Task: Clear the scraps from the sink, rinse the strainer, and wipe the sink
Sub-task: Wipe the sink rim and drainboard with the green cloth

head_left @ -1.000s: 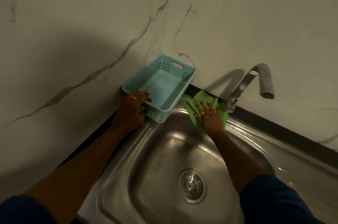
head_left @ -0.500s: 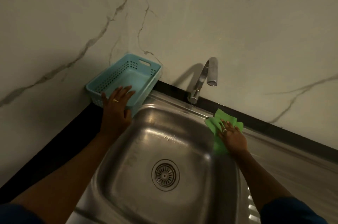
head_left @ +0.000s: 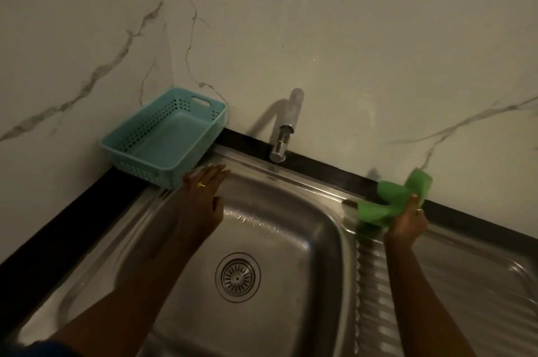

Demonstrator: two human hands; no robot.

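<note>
The right hand (head_left: pixel 406 225) has its grip clamped on a bunched green cloth (head_left: pixel 390 205) at the back-right rim of the sink (head_left: pixel 305 185), close under the marble wall (head_left: pixel 349 65). The left hand (head_left: pixel 203 202) (a ring (head_left: pixel 201 184) on one finger) has its grip apart, fingers straight, over the back-left corner just beside the blue basket (head_left: pixel 139 166). The strainer (head_left: pixel 237 277) sits low in the middle of the sink.

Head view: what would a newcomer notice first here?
The bright green cloth, bunched in the right hand over the back rim of the sink, at right. Next the pale blue basket in the back left corner of the counter, with the left hand spread open just in front of it.
</note>
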